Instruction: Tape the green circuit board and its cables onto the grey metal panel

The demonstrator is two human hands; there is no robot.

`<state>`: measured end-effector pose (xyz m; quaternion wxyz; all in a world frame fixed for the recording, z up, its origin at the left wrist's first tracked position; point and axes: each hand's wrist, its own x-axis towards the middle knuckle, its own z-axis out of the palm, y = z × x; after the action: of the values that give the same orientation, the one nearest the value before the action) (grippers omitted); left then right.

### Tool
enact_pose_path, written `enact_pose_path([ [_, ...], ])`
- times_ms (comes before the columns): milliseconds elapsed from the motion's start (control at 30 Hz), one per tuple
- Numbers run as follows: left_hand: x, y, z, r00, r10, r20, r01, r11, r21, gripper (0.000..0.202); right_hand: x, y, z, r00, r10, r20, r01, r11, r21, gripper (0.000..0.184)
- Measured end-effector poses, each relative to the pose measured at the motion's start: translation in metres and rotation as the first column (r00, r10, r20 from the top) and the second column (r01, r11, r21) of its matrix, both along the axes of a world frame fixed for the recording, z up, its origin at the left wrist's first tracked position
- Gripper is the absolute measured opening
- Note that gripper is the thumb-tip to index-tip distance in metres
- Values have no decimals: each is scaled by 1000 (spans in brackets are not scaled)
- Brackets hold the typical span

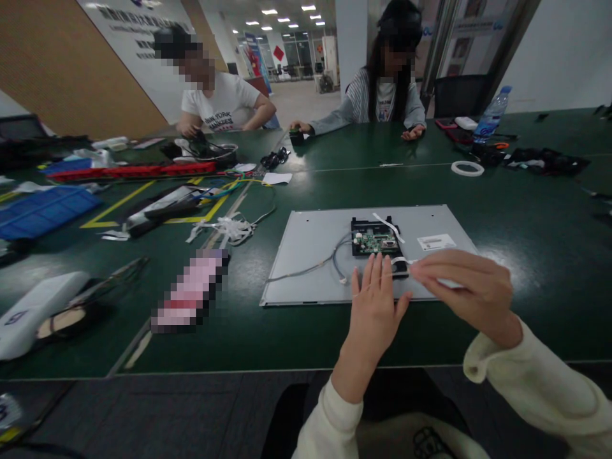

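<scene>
A grey metal panel (310, 255) lies flat on the green table (287, 331). A green circuit board (375, 241) in a black frame sits on it, with thin grey wires (329, 261) trailing left. My left hand (375, 306) lies flat with fingers stretched out on the panel just below the board. My right hand (466, 287) pinches the end of a white strip of tape (404, 260) that runs to the board. A white label (436, 242) is stuck on the panel to the right.
Two other people sit across the table. A tape roll (467, 167) and water bottle (491, 116) stand at the far right. Red bars (129, 171), a blue tray (41, 210), cables, and a white device (33, 309) crowd the left side.
</scene>
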<state>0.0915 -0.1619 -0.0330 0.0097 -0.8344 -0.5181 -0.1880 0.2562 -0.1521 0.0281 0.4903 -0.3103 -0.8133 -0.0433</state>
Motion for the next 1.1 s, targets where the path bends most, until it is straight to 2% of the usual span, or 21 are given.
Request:
enact_pose_path([
  [67,-3,-4,9,998,-28,58,31,999,-44,56,-3,22,5,983,-163,-85,170,982,81,11],
  [133,-11,-8,19,991,-60,118,71,993,-91,47,-9,45,10,965,-249,-83,260,950,175,10],
  [233,-34,-12,30,961,-33,276,65,992,-106,31,-28,75,16,955,-290,65,268,934,235,15],
  [333,-63,-11,32,884,74,462,-63,997,-41,26,-54,97,16,929,-297,220,245,941,235,24],
  [433,-88,-8,28,840,128,527,-159,987,14,23,-77,110,4,883,-300,361,228,947,228,28],
  [567,-106,-2,25,870,151,470,-178,984,14,24,-91,112,-19,800,-271,535,196,961,194,27],
  [700,-107,9,33,940,139,313,-143,990,-10,27,-92,102,-35,753,-213,623,140,976,164,23],
  [800,-98,19,39,985,97,145,-93,995,-37,39,-92,97,-41,750,-174,638,115,984,133,21],
  [933,-89,30,40,994,100,-35,-103,991,-80,57,-92,97,-47,770,-135,623,105,991,86,20],
  [1100,-97,38,38,992,107,-72,-116,983,-139,57,-91,97,-50,788,-131,601,112,991,70,21],
])
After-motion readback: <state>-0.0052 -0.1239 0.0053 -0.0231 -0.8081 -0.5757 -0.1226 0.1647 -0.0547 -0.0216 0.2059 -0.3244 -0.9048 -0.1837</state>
